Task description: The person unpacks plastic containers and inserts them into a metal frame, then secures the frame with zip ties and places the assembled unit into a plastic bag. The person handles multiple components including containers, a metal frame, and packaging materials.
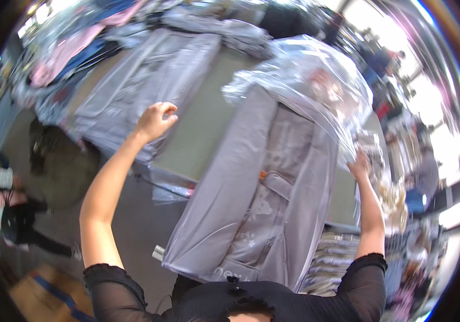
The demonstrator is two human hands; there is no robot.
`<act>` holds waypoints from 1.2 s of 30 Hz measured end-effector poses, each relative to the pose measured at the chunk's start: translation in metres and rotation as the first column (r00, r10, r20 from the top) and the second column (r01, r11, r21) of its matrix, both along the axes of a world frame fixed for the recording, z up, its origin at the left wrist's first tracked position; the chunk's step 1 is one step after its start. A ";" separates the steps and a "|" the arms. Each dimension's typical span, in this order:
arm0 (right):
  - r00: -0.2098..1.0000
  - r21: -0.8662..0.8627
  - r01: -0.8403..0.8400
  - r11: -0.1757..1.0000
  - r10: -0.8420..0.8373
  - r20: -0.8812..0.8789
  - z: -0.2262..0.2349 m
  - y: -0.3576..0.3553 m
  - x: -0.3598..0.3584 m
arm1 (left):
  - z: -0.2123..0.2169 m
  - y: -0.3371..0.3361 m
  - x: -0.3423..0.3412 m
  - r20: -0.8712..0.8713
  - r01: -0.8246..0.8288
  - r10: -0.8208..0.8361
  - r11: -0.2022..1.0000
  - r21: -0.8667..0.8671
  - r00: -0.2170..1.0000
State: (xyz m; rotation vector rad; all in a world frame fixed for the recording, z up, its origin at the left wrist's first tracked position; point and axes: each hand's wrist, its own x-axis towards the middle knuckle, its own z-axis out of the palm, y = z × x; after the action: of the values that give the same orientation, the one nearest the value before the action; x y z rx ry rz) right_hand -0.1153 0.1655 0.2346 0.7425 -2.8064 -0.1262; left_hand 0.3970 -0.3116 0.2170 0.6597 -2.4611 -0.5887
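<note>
A long grey padded fabric piece (203,198), its sides folded inward over a printed middle, lies before me. Its near end hangs past the table edge toward my body. A clear plastic bag (321,70) covers its far end and bunches up beyond it. My right hand (360,163) is closed at the bag's right edge, slightly blurred. To the left of the piece, my left hand (157,121) is raised over the table with curled fingers and nothing visible in them. Beside that hand is a stack of similar grey pieces (149,70).
The green-grey table top (200,107) shows between the stack and the fabric piece. Bagged garments (74,59) are heaped at the far left. A cardboard box (52,295) sits on the floor at lower left. Shelved, folded goods (334,255) stand at right, and other people are nearby.
</note>
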 end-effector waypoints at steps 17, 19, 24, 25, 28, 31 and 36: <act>0.894 -0.581 -0.229 0.781 -0.068 -0.444 -0.100 0.052 -0.039 | -0.061 -0.039 -0.338 -0.397 -0.308 0.354 0.935 0.175 0.847; 0.973 -0.856 0.230 0.463 -0.136 0.188 -0.107 0.069 -0.041 | -0.064 -0.028 -0.313 -0.613 -0.042 0.329 0.900 0.434 0.719; 0.986 -0.941 -0.016 0.339 -0.152 -0.071 -0.162 0.167 -0.021 | -0.121 0.000 -0.182 -0.355 0.002 -0.009 1.000 -0.020 0.935; 0.989 -0.935 0.074 0.347 -0.145 0.024 -0.168 0.185 -0.017 | -0.124 0.008 -0.162 -0.232 0.069 -0.091 0.992 -0.101 0.968; 0.836 -0.836 0.548 -0.027 0.045 0.547 -0.154 0.157 0.015 | -0.114 0.014 -0.157 -0.122 0.167 -0.225 0.916 -0.366 0.967; 0.920 -0.934 0.274 0.231 0.221 0.324 -0.152 0.098 0.011 | -0.124 0.011 -0.189 -0.158 0.132 -0.208 0.911 -0.392 0.965; 0.659 -0.735 0.594 0.327 0.326 0.678 -0.197 0.130 -0.019 | -0.186 -0.050 -0.190 0.249 -0.012 0.069 0.974 -0.226 0.966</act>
State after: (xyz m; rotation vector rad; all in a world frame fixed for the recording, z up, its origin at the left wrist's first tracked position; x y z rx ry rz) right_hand -0.1346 0.2956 0.0379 0.1380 -2.7227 2.1389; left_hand 0.2067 -0.3617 0.0310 0.7312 -2.6914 -0.2152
